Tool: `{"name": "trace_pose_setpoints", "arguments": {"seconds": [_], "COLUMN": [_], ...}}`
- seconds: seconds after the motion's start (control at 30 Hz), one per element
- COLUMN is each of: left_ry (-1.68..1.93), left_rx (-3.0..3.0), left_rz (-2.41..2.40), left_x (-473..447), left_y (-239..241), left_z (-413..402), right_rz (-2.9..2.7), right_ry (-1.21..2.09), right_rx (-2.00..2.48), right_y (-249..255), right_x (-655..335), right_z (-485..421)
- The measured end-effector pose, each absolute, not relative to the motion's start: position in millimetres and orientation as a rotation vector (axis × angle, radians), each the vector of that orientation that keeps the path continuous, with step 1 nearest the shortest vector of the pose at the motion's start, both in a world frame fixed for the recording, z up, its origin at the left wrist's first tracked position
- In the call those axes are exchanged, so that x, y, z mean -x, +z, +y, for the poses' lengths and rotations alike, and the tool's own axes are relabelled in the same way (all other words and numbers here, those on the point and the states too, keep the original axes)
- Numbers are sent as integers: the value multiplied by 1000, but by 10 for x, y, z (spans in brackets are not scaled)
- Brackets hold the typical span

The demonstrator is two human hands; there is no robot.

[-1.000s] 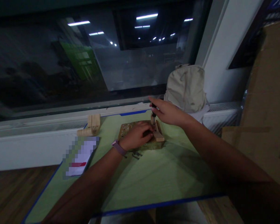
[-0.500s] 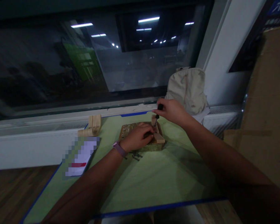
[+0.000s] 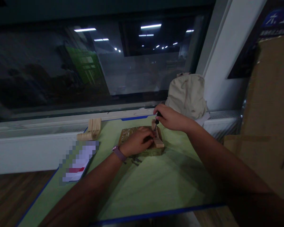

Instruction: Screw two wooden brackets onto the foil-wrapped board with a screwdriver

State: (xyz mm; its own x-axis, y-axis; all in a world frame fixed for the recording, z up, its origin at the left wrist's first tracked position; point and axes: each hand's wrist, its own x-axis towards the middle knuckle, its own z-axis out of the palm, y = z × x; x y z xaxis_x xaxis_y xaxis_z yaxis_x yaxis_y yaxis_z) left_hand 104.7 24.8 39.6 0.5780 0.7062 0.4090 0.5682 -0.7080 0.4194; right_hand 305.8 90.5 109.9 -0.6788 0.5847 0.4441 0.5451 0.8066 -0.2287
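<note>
From my station, I see the green rectangular table with blue edging before the long dark glass window. On its far half sits a brown rectangular block, with a pale angular wooden piece on the block's right side. Small dark metal pieces lie just in front. Left of the block I have a flat white rectangular item, pale curved wooden blocks behind it. Behind the table, rightward: a beige fabric backpack.

The left fingers hide part of the board beneath.
</note>
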Motion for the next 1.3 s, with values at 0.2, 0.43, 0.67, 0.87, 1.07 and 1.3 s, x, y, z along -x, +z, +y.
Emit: {"name": "trace_pose_setpoints", "arguments": {"seconds": [0.2,0.43,0.67,0.87,1.07,1.3], "left_ry": [833,825,831,838,818,840], "left_rx": [-2559,-2571,-2558,-2557,-2576,-2577], "left_rz": [1066,1064,1066,1065,1085,1069], "left_x": [-1058,-1049,-1058,-1055,-1059,-1060], "left_y": [405,397,395,391,406,413], "left_z": [238,250,240,237,231,224], "right_rz": [-2377,-2249,-2395,-2414,-2296,-2301], "right_ry": [123,-198,21,319,-44,-348], "right_rx": [866,1282,1117,855,1209,1374], "right_y": [1069,1083,1077,1035,1039,1111], "right_x": [-3010,-2953,-2975,-2992,-2925,-2924], "right_z": [944,878,834,936,922,814]}}
